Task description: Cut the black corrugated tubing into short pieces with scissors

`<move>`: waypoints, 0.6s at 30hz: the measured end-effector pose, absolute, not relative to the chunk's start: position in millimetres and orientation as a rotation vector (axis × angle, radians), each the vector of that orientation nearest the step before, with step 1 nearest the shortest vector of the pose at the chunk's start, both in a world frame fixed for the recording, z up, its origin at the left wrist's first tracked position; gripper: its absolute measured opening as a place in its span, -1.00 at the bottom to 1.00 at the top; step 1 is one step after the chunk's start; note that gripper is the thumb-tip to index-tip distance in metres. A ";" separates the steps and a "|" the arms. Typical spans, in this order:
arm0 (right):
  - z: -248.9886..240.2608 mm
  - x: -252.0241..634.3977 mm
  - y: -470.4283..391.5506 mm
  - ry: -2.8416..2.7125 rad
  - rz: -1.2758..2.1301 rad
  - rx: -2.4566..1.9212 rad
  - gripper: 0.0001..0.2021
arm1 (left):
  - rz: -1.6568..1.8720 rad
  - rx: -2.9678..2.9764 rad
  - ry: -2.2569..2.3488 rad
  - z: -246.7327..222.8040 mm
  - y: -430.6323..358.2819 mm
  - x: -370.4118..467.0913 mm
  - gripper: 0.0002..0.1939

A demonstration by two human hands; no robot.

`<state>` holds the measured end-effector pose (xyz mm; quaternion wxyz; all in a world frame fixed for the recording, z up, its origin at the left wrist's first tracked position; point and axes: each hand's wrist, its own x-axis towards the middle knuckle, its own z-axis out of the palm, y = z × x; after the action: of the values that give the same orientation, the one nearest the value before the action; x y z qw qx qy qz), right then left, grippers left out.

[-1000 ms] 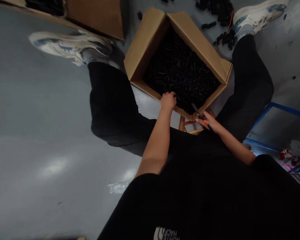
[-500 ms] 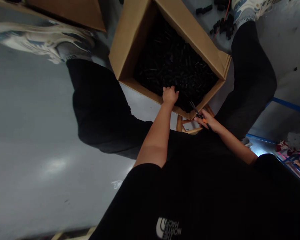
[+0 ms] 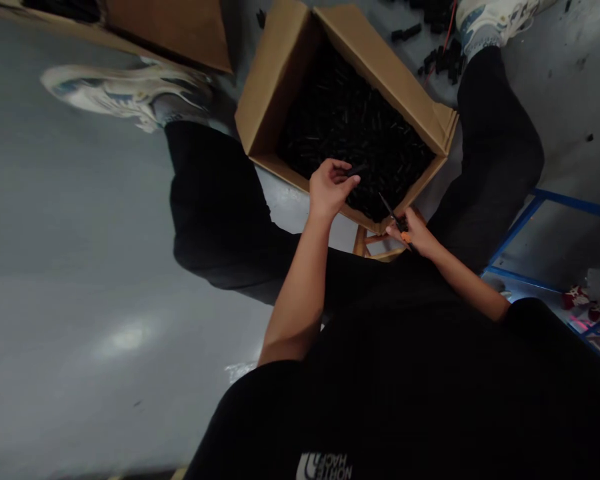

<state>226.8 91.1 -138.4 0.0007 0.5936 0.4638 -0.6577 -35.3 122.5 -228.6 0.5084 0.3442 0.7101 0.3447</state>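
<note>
Between my legs stands a cardboard box (image 3: pixel 275 87) filled with many small black tube-like pieces (image 3: pixel 360 120). Over its near edge, my left hand (image 3: pixel 330 187) is closed on one black piece (image 3: pixel 357 171), pinched between thumb and fingers. My right hand (image 3: pixel 414 233) grips a pair of scissors (image 3: pixel 405 237) with some orange on the handle. The scissors' dark blades (image 3: pixel 387 204) point up and left over the box's near corner. Whether the blades are parted is hard to make out.
A wooden stool (image 3: pixel 363 243) shows under the box's near corner. More black pieces (image 3: pixel 443 63) lie on the floor beyond the box, by my right shoe. Another cardboard box (image 3: pixel 170 30) is at upper left. A blue metal frame (image 3: pixel 580 203) stands at right.
My left hand has lifted out of the pile, moved slightly left, and now holds a black piece. My right hand keeps the scissors at nearly the same spot. The view has shifted a little.
</note>
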 end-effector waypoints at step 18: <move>-101.4 232.6 91.3 1.780 -2.089 1.735 -0.44 | 1.175 0.963 1.640 -133.3 59.9 35.1 -0.50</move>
<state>232.6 91.3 -101.4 -0.0526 0.5335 0.5475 -0.6425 35.1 59.9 -133.3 0.4380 0.3873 0.6595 0.4725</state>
